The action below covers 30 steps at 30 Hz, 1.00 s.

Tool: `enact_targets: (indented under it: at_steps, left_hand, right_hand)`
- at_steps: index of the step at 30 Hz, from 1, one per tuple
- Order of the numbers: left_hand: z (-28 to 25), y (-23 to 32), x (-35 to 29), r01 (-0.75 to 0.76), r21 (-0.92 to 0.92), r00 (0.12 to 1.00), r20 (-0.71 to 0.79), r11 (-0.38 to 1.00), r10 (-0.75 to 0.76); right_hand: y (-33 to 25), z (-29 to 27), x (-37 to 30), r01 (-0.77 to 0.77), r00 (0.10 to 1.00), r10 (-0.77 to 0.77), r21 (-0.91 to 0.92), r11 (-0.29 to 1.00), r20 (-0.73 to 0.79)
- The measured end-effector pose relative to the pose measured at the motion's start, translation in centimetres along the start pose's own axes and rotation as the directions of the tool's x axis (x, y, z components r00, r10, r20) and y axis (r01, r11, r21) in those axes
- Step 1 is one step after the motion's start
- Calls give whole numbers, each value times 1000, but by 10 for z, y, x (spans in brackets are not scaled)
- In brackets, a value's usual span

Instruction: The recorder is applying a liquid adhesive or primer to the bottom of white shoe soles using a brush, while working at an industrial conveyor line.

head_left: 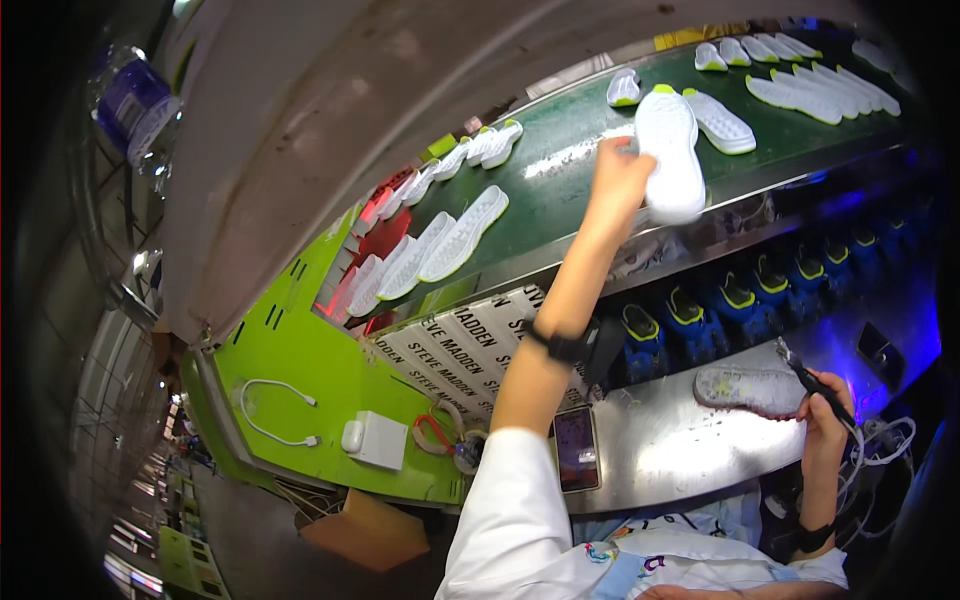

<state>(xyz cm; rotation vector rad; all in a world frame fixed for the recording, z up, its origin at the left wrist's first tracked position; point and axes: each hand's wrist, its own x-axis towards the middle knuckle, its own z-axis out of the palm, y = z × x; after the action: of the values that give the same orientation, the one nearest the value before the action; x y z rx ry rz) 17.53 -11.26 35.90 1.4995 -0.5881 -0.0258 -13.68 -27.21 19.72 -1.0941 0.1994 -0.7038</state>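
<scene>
Left hand pinches a white sole over the belt, right hand grips a black tool

Lettering first: the pale grey-and-white printed cardboard panel carries bold dark capitals, repeated in slanting bands, leaning right up by the left forearm! Coloured figures decorate the light printed shirt front, too folded to make out, and the clear plastic bottle with a purple label at upper left is too blurred to read.

Now the hands! The left hand, arm at full stretch, has fingers and thumb closed on the left edge of a white, rounded shoe sole with a lime-green tip, at the near edge of the long green conveyor belt. Whether the sole touches the belt, I cannot tell.

Down at the right, the right hand wraps around a slim black handheld tool with a metal tip. Just beside it, on the shiny metal bench, lies a grey, worn-looking shoe sole; whether fingers touch it, I can't tell.
</scene>
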Motion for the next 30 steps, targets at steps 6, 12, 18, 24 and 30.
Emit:
enact_targets:
  at_steps: [6, 12, 18, 24, 30]
  left_hand:
    - [-29, -97, -222, 624, -667, 781, 551, 406, -294]
    - [30, -190, -314, 544, -838, 815, 538, -34, -213]
    - [1, -195, -310, 463, -885, 850, 429, 46, -306]
    - [-9, -173, -285, 341, -940, 887, 332, -28, -320]
    - [-14, -146, -249, 696, -710, 702, 639, 111, -313]
  right_hand:
    - [20, 43, -19, -273, 850, 260, -40, 961, 457]
    - [77, 74, -15, 383, 909, -198, -547, 745, 366]
    - [67, 91, -19, 246, 901, 3, -516, 820, 434]
    - [58, 95, -36, -62, 710, 378, -482, 874, 595]
    - [25, 92, -12, -65, 443, 519, -552, 832, 731]
